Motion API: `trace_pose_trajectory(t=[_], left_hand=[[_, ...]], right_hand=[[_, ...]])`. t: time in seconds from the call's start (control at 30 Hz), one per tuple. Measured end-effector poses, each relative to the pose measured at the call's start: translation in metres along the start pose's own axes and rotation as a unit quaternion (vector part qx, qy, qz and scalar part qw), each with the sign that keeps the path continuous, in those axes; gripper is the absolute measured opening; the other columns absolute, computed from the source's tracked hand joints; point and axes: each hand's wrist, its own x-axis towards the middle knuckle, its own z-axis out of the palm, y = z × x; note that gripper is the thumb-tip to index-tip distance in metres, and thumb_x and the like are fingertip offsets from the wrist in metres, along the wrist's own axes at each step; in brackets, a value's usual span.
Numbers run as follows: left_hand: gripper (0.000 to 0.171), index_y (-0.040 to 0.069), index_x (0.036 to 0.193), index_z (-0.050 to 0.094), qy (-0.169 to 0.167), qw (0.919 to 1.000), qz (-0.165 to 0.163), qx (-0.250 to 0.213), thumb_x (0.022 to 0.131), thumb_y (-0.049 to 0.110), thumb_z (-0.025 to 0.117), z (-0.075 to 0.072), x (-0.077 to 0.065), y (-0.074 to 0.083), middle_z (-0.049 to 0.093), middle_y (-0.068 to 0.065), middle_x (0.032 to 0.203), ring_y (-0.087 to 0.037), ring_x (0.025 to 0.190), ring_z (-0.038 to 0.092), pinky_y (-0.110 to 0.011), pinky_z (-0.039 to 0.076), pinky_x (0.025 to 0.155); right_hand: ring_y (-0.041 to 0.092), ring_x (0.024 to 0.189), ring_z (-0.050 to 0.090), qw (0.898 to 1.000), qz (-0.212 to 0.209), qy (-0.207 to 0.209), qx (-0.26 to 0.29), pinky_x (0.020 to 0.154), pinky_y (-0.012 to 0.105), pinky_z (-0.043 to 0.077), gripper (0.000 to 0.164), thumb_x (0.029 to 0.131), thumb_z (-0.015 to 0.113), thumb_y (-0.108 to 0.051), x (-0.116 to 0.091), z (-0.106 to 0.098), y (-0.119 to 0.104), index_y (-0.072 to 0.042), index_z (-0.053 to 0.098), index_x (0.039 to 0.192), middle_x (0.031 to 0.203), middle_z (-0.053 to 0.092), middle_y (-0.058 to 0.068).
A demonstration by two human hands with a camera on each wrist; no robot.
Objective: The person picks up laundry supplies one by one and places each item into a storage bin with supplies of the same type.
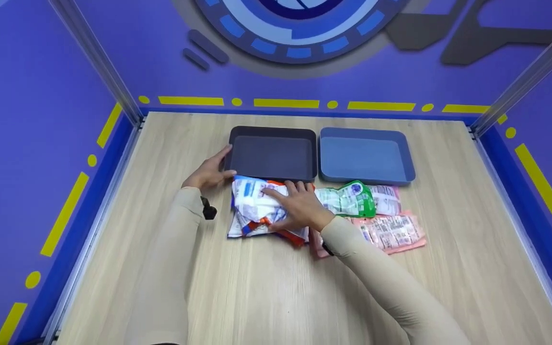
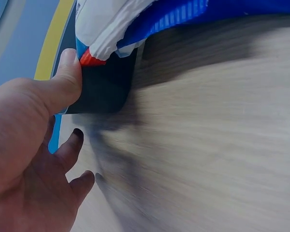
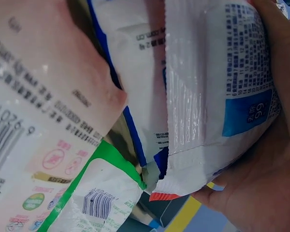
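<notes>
In the head view my left hand (image 1: 209,173) is at the left side of the dark grey tray (image 1: 273,155). Its thumb lies by the tray's near corner, and the other fingers are spread loosely along the side. My right hand (image 1: 304,206) grips a plump white-and-blue plastic packet (image 1: 252,196), lying across its top. The right wrist view shows the crimped seam and printed back of this packet (image 3: 203,87) against the palm. Beneath it lie other packets with red and blue edges (image 1: 237,230), partly hidden.
A blue-grey tray (image 1: 367,155) stands right of the dark one. By my right forearm lie a green-and-white packet (image 1: 360,199) and pink packets (image 1: 398,232). Purple-blue panels (image 1: 295,86) wall in the wooden table (image 1: 266,292) at the back and sides.
</notes>
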Motion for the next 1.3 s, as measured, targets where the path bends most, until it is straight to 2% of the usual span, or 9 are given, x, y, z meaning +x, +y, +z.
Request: trace_pose_trajectory(t=[0.17, 0.4, 0.7, 1.13, 1.3], left_hand=[[0.084, 0.027, 0.167, 0.010, -0.002, 1.0000, 0.004, 0.001, 0.103, 0.025, 0.064, 0.0000, 0.0006, 0.0006, 0.007, -0.001, 0.173, -0.027, 0.158, 0.007, -0.046, 0.012, 0.127], [0.083, 0.018, 0.167, 0.009, -0.003, 0.9991, 0.033, 0.024, 0.104, 0.021, 0.062, -0.0017, 0.0003, 0.0022, 0.005, -0.006, 0.173, -0.031, 0.158, 0.008, -0.047, 0.012, 0.127], [0.083, 0.025, 0.167, 0.008, -0.003, 0.9999, 0.008, 0.007, 0.104, 0.024, 0.062, 0.0005, -0.0001, 0.0007, 0.004, -0.001, 0.173, -0.029, 0.158, 0.006, -0.047, 0.011, 0.127], [0.082, 0.020, 0.167, 0.008, -0.002, 0.9993, 0.029, 0.021, 0.104, 0.022, 0.062, 0.0001, -0.0002, -0.0003, 0.004, -0.004, 0.173, -0.031, 0.158, 0.008, -0.048, 0.012, 0.127], [0.082, 0.020, 0.167, 0.010, -0.001, 0.9994, 0.033, 0.011, 0.104, 0.021, 0.062, 0.0006, -0.0001, -0.0010, 0.006, -0.006, 0.173, -0.032, 0.158, 0.009, -0.049, 0.013, 0.127]], right_hand=[[0.039, 0.123, 0.042, 1.000, 0.000, -0.003, -0.003, 0.105, 0.060, 0.031, 0.105, 0.074, 0.068, -0.083, 0.0007, -0.0002, 0.0005, -0.046, 0.024, 0.162, 0.148, 0.041, 0.020], [0.039, 0.115, 0.045, 0.999, -0.012, 0.018, -0.032, 0.095, 0.055, 0.035, 0.106, 0.074, 0.067, -0.085, 0.0024, 0.0026, 0.0017, -0.043, 0.026, 0.162, 0.140, 0.046, 0.022], [0.037, 0.116, 0.045, 0.999, -0.012, 0.018, -0.025, 0.097, 0.055, 0.035, 0.106, 0.074, 0.068, -0.083, 0.0035, 0.0040, 0.0018, -0.043, 0.026, 0.162, 0.141, 0.046, 0.020], [0.036, 0.116, 0.046, 0.999, -0.020, 0.028, -0.015, 0.097, 0.055, 0.036, 0.101, 0.076, 0.071, -0.078, 0.0033, 0.0021, -0.0001, -0.040, 0.031, 0.161, 0.137, 0.050, 0.020], [0.036, 0.115, 0.047, 0.999, -0.023, 0.036, -0.018, 0.096, 0.054, 0.037, 0.100, 0.077, 0.071, -0.078, 0.0034, 0.0030, -0.0001, -0.039, 0.033, 0.160, 0.134, 0.051, 0.020]])
